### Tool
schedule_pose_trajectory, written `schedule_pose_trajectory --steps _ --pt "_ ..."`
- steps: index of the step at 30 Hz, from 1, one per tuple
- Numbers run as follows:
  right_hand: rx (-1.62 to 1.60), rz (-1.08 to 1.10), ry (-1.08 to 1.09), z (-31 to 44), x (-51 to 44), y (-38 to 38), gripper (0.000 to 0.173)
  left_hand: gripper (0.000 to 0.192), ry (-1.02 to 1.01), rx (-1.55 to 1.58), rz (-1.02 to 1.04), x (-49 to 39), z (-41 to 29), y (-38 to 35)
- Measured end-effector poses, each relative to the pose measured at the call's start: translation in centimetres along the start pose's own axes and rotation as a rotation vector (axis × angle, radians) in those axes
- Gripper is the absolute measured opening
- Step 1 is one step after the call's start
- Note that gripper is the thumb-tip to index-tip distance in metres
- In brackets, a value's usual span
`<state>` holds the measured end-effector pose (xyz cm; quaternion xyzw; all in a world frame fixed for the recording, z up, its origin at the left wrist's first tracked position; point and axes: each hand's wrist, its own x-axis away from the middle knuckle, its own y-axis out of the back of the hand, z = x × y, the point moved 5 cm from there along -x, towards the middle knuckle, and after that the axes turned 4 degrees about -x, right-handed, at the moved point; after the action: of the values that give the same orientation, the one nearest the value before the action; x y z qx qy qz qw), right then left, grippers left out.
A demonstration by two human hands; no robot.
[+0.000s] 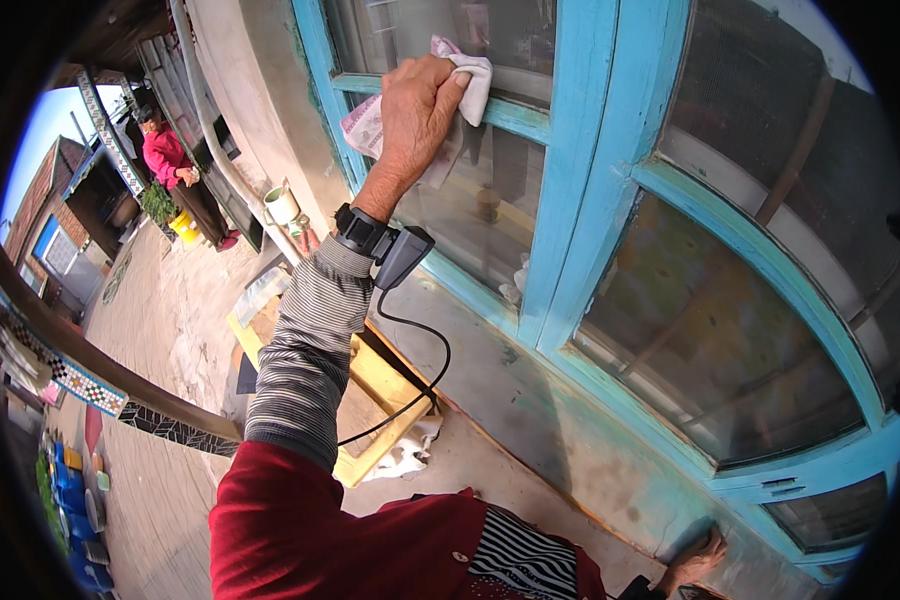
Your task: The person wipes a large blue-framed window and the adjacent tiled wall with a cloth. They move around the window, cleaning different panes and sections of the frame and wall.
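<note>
My left hand (418,105) grips a folded white and pink cloth (474,71) against a light-blue wooden window frame (581,150), at the crossbar between two glass panes. Part of the cloth hangs over the lower pane (487,202), below and left of the hand. A black strap with a small dark device (405,259) and a cable is on my left wrist. Low at the right, my right hand (699,559) rests on the concrete sill (607,465) under the window; nothing shows in it, and its fingers are partly hidden.
Below my left arm stands a yellow wooden piece of furniture (390,382) with white cloth at its base. A green cup (280,204) hangs by a pipe (221,161) on the left. Further off, a person in a pink top (163,156) stands near a yellow pot (184,226).
</note>
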<state>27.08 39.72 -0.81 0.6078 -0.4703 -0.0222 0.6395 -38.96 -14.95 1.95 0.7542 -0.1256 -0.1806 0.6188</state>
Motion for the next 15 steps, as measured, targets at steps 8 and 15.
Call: schedule_pose_trajectory --steps 8,15 --pt "0.185 -0.302 0.328 -1.6 0.6 0.2 0.036 0.026 -0.158 0.176 0.039 0.6 -8.6 -0.8" --pt "0.244 -0.321 0.308 -5.0 0.8 -1.4 0.06 0.021 -0.044 -0.01 0.04 1.4 0.1 0.6"
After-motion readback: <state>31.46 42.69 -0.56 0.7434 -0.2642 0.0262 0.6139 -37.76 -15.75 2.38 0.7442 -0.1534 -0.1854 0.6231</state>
